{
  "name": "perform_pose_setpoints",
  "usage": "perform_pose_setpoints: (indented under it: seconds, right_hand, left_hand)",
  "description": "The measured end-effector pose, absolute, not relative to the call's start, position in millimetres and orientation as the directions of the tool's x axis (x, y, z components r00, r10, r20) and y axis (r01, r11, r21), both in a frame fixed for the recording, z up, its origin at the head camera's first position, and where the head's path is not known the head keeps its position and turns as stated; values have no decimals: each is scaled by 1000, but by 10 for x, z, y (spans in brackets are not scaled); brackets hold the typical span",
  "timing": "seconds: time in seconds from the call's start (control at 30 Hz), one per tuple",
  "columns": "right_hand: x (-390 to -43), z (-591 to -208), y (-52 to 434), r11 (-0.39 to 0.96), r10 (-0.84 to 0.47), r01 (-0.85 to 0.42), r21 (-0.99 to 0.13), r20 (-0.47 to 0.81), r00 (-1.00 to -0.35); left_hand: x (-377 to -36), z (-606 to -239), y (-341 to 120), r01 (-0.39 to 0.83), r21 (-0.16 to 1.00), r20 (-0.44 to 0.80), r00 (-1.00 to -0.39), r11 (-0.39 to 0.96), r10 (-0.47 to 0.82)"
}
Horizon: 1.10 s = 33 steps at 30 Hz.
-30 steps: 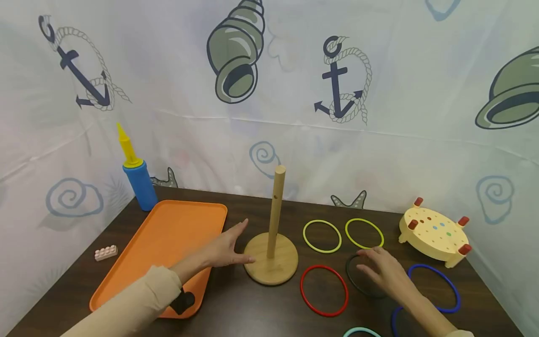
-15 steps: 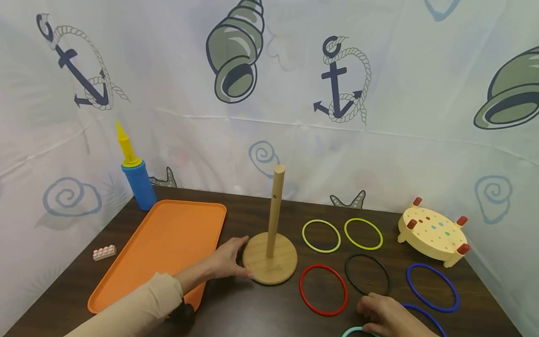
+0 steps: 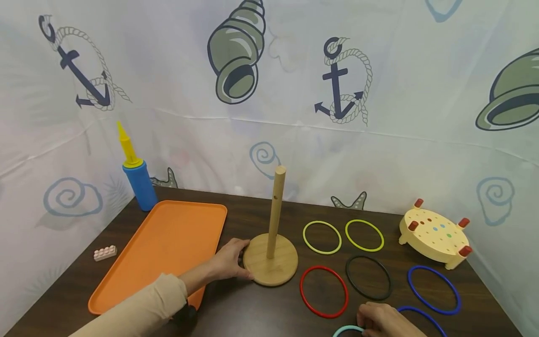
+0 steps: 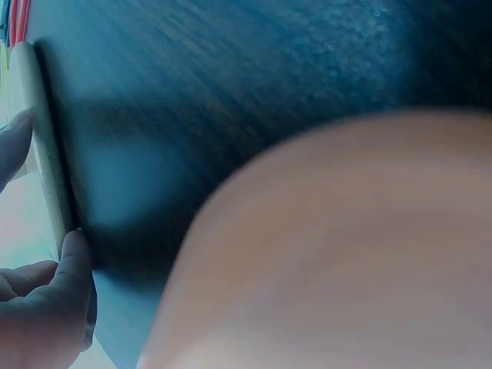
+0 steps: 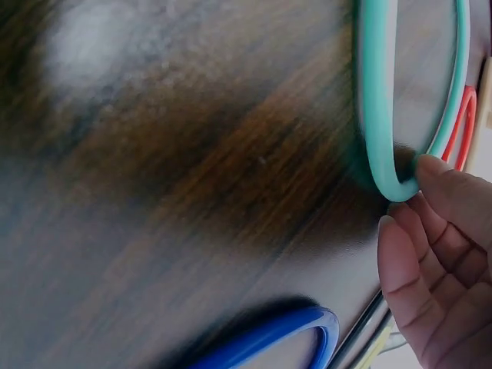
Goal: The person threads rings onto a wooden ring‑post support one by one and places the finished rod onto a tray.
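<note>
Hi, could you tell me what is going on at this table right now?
A person is working with a ring-toss set on a dark table. The left hand grips the edge of the wooden peg stand's round base. The right hand pinches a teal ring at the near edge. No ring is on the peg. Two yellow-green rings, a red ring, a black ring and two blue rings lie flat to the stand's right. An orange tray sits to its left.

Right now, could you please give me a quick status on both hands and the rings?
Left hand grips stand base. Right hand pinching teal ring. Peg bare, nothing blocking it.
</note>
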State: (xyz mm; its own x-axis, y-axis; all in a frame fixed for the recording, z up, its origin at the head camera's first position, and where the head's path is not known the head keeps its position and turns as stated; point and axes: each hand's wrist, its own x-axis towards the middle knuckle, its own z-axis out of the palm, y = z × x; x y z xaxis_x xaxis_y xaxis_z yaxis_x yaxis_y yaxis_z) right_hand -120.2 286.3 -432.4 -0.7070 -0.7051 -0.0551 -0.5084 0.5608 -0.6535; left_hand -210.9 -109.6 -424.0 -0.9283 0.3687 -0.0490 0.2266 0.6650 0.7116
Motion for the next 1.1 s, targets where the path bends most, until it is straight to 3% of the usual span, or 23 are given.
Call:
perform_pose_setpoints:
  seconds: [0.2,0.5,0.77,0.97,1.1]
  right_hand:
    - [-1222,-4294,2854,520,-702,-464,-718,-49,-710]
    - [-1293,-4143,2761,515,-612,-404,-756,6,-791]
    - [-1420,-3855,2594,505,-442,-379,-775,144,-885]
    - [-1608,-3520,2369,458,-290,-384,-802,273,-917]
    - [-1724,-3287,2227,413,-194,-342,-844,286,-938]
  left_hand:
    - [-2113,-4246,-1095,209,746,-37,-935,633,352]
    - [-2140,-4232,-1101,212,751,-32,-934,626,355]
    - [-2148,-4247,-1100,220,750,-31,-930,624,366]
    - [-2140,-4273,-1117,238,752,-14,-927,615,375]
    - [-2127,-4285,-1124,246,750,-9,-925,614,381]
